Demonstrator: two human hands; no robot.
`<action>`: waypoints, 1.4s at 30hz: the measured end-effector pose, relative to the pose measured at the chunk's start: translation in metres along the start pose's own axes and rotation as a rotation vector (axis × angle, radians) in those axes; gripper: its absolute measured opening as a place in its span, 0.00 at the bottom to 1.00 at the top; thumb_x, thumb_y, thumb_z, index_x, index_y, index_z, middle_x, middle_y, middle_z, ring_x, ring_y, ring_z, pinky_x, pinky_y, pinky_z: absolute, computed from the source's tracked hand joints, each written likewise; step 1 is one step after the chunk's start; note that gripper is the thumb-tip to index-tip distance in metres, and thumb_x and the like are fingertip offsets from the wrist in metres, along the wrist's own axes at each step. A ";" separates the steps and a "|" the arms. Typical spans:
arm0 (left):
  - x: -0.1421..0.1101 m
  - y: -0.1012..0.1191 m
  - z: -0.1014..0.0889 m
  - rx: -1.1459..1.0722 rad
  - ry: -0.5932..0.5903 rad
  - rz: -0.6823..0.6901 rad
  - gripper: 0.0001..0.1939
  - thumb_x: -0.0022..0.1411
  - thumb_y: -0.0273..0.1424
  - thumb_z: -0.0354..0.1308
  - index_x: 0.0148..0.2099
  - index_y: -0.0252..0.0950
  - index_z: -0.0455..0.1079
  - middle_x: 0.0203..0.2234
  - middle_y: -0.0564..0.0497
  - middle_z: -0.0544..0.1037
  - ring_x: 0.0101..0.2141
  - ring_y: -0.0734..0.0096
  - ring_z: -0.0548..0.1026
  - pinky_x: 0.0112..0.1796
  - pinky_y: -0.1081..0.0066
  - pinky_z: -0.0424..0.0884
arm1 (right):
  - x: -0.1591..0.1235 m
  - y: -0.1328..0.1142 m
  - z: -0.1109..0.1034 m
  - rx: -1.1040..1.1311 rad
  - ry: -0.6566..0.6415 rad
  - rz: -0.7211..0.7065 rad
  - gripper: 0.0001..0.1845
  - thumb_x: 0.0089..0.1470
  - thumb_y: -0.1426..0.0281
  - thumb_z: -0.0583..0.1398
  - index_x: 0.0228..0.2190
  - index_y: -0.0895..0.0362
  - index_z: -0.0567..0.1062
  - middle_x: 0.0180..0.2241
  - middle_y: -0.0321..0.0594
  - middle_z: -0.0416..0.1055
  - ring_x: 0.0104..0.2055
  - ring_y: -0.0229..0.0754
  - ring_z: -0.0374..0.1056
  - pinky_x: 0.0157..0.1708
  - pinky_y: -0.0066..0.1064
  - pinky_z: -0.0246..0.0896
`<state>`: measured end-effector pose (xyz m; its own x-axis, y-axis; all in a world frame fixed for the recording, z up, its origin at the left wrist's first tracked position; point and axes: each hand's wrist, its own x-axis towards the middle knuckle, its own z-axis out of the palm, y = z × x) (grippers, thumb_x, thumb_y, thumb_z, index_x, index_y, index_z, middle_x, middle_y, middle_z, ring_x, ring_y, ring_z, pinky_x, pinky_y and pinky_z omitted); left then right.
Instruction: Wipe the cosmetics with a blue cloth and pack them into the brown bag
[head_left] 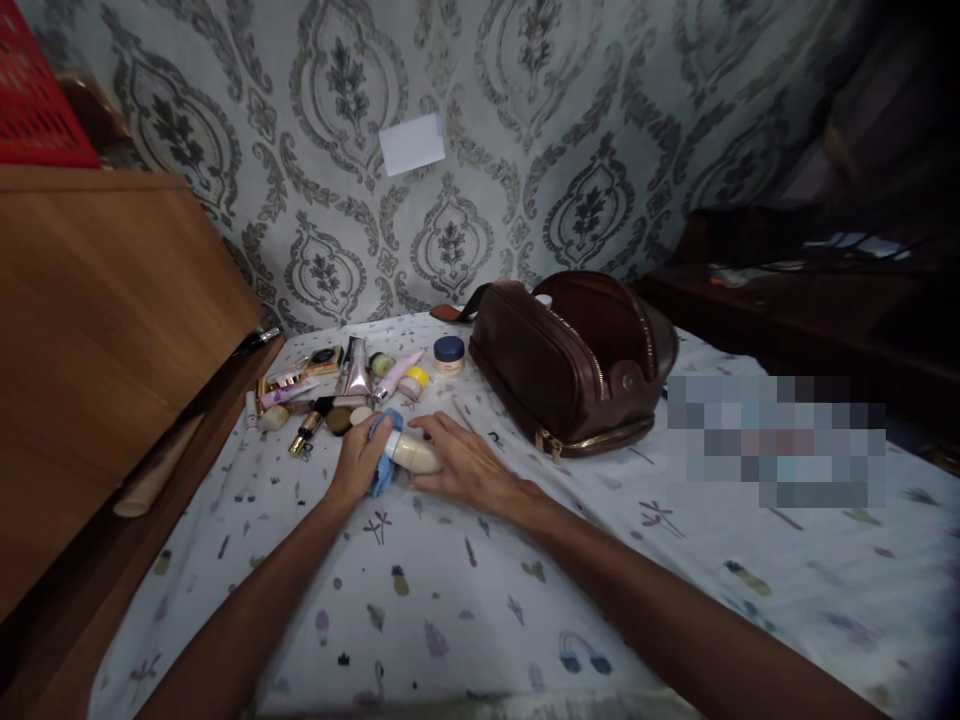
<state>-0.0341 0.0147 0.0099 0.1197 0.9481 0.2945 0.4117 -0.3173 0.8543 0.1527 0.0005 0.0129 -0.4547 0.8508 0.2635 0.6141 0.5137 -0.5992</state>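
Observation:
My left hand (352, 466) is closed on a blue cloth (381, 478), which lies around the white end of a small pale yellow bottle (415, 454). At the bottle's other end, the fingers of my right hand (471, 468) are curled about it. The bottle is tilted on its side just above the patterned sheet (465, 610). Just beyond my hands lies a loose group of cosmetics, with a pink-silver tube (358, 370), a yellow-lidded jar (413, 382) and a gold-and-black bottle (306, 433). A jar with a dark blue lid (449, 352) stands apart, to their right.
A brown leather toiletry bag (525, 355) stands unzipped to the right, with something white inside its opening. On the left is a wooden cabinet (97, 330) with a red basket (37, 100) on top. The patterned wall (450, 240) rises behind the bed. A blurred-out patch covers the right side.

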 end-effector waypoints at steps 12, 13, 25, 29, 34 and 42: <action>0.001 0.002 -0.001 -0.037 0.076 0.042 0.21 0.64 0.48 0.50 0.27 0.38 0.59 0.20 0.58 0.60 0.23 0.75 0.60 0.26 0.75 0.58 | 0.000 -0.008 -0.003 -0.072 0.054 -0.018 0.13 0.52 0.67 0.64 0.39 0.59 0.72 0.39 0.44 0.69 0.42 0.46 0.66 0.43 0.35 0.59; 0.001 0.001 -0.001 -0.040 0.079 0.040 0.21 0.64 0.48 0.50 0.27 0.38 0.60 0.20 0.58 0.61 0.23 0.75 0.60 0.26 0.75 0.58 | 0.000 -0.008 -0.004 -0.061 0.042 -0.016 0.13 0.53 0.67 0.64 0.39 0.60 0.73 0.39 0.44 0.69 0.42 0.46 0.66 0.43 0.35 0.59; 0.003 0.001 -0.001 -0.033 0.108 0.034 0.21 0.64 0.48 0.51 0.27 0.38 0.60 0.20 0.57 0.61 0.23 0.75 0.60 0.27 0.74 0.59 | -0.003 -0.009 -0.003 -0.008 0.019 0.073 0.22 0.49 0.69 0.66 0.46 0.61 0.70 0.42 0.46 0.70 0.42 0.46 0.66 0.41 0.33 0.59; 0.003 0.000 -0.002 -0.026 0.114 0.039 0.22 0.64 0.49 0.50 0.27 0.38 0.60 0.20 0.58 0.61 0.23 0.75 0.60 0.26 0.74 0.59 | 0.000 -0.004 -0.003 0.113 0.036 0.074 0.11 0.52 0.68 0.64 0.39 0.57 0.73 0.36 0.40 0.73 0.35 0.41 0.67 0.36 0.30 0.57; 0.003 -0.001 -0.003 -0.071 0.104 0.047 0.21 0.64 0.49 0.50 0.28 0.38 0.62 0.19 0.57 0.62 0.23 0.75 0.61 0.26 0.75 0.60 | 0.001 -0.002 -0.008 0.236 -0.003 0.067 0.11 0.56 0.62 0.60 0.35 0.58 0.75 0.29 0.36 0.72 0.31 0.39 0.65 0.31 0.28 0.53; 0.002 -0.003 -0.005 -0.129 0.076 0.063 0.21 0.65 0.49 0.50 0.29 0.37 0.64 0.22 0.56 0.64 0.24 0.75 0.62 0.26 0.75 0.61 | 0.004 0.005 -0.001 0.686 -0.097 0.200 0.27 0.52 0.46 0.58 0.21 0.58 0.69 0.19 0.32 0.60 0.22 0.34 0.54 0.21 0.26 0.47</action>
<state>-0.0393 0.0175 0.0100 0.0711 0.9237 0.3764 0.2854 -0.3804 0.8797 0.1545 0.0068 0.0121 -0.4511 0.8911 0.0499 0.1627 0.1371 -0.9771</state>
